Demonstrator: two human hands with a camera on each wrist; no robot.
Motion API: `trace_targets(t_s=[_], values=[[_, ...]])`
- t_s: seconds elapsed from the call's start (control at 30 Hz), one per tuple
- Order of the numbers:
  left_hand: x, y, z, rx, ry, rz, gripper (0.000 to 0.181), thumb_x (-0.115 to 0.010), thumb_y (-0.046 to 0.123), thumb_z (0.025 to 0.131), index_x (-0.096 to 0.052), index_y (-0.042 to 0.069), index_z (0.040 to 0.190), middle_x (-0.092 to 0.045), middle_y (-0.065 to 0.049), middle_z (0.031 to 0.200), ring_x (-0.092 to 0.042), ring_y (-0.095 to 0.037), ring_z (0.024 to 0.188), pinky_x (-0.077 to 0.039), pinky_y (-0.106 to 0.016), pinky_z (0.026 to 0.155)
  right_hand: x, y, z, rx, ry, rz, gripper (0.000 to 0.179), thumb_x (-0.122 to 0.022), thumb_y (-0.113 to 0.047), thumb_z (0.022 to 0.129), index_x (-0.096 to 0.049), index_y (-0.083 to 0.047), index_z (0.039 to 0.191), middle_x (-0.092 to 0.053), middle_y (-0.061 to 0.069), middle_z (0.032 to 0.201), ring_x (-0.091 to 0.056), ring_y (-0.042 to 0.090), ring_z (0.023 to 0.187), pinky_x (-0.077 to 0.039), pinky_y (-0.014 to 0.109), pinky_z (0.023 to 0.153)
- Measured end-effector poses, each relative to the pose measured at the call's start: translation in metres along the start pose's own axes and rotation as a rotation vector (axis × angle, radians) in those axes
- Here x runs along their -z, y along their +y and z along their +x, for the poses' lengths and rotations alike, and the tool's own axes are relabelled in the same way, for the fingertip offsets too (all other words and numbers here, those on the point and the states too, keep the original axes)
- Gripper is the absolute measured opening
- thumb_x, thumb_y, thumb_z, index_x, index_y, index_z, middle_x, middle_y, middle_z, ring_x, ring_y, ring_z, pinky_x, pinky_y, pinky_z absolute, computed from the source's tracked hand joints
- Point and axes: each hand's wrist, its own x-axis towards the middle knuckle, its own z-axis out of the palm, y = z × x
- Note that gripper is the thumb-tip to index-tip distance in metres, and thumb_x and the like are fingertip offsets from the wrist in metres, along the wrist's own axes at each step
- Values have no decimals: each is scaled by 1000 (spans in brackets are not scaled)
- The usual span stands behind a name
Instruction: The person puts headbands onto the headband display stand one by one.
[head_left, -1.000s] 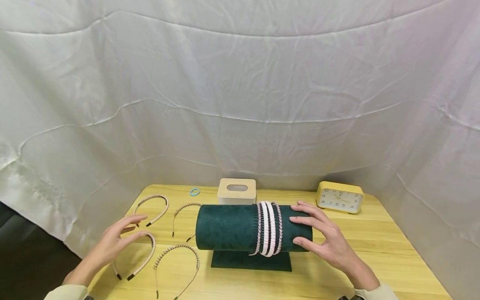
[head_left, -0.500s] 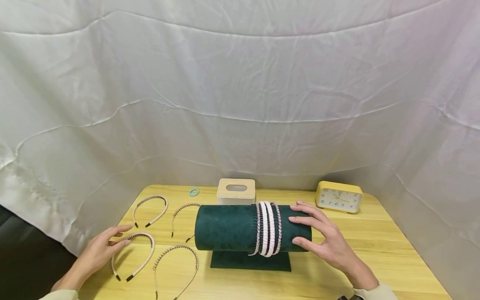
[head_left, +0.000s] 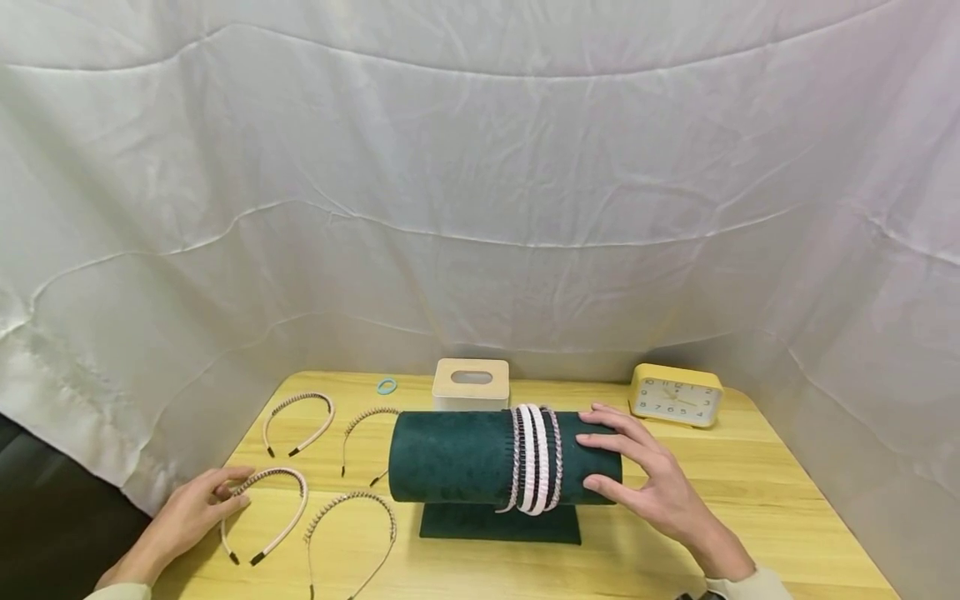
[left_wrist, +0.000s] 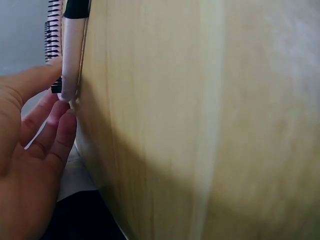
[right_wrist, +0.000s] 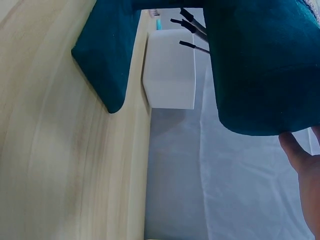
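A pale headband (head_left: 285, 533) with dark tips and inner teeth lies on the left of the table. My left hand (head_left: 191, 512) is at its left side; in the left wrist view the thumb and fingers pinch the headband (left_wrist: 72, 55) from both sides. On the right, my right hand (head_left: 660, 479) rests spread over the right end of a dark green velvet display roll (head_left: 457, 457), thumb in front and fingers on top. Several headbands (head_left: 542, 458), white and braided, sit side by side round the roll. The right wrist view shows the roll (right_wrist: 260, 75) with a thumb at its end.
Other headbands lie nearby: a toothed one (head_left: 330, 421) at the back left, a thin braided one (head_left: 393, 533) in front and another (head_left: 345, 442) partly behind the roll. A blue ring (head_left: 386, 386), tissue box (head_left: 450, 392) and yellow clock (head_left: 675, 398) stand farther back.
My left hand has moved down and to the left, from above the headband to its left side, and has taken hold of it. The right hand stays on the roll.
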Motion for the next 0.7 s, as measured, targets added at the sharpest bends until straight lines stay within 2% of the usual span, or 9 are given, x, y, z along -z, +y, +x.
trace_targets(t_s=[0.1, 0.23, 0.37, 0.7], values=[[-2, -1, 0, -2, 7, -3, 39, -85, 16, 95, -76, 7, 132, -77, -9, 113, -62, 5, 84, -54, -30, 73, -1, 1, -1, 0, 0, 3, 71, -95, 5, 72, -74, -12, 137, -62, 17, 152, -46, 22, 156, -35, 17, 126], [-6, -3, 1, -34, 37, 11, 36, -85, 10, 93, -77, 7, 128, -76, -7, 112, -58, 9, 84, -53, -28, 73, -1, 1, -1, 3, 2, 6, 71, -95, 5, 72, -74, -11, 137, -62, 18, 151, -46, 22, 156, -36, 17, 126], [-7, -2, 3, -63, 66, 27, 34, -85, 6, 91, -79, 7, 124, -76, -6, 108, -55, 9, 83, -52, -28, 71, -1, 1, -1, 4, 3, 7, 70, -95, 5, 72, -74, -11, 137, -62, 18, 152, -46, 22, 156, -35, 17, 126], [-8, -2, 4, -40, 70, 70, 30, -84, 9, 94, -80, 7, 123, -76, -5, 107, -53, 7, 81, -49, -30, 70, -1, 1, -1, -3, 0, 9, 71, -95, 6, 72, -74, -11, 137, -62, 18, 152, -46, 22, 156, -35, 17, 125]])
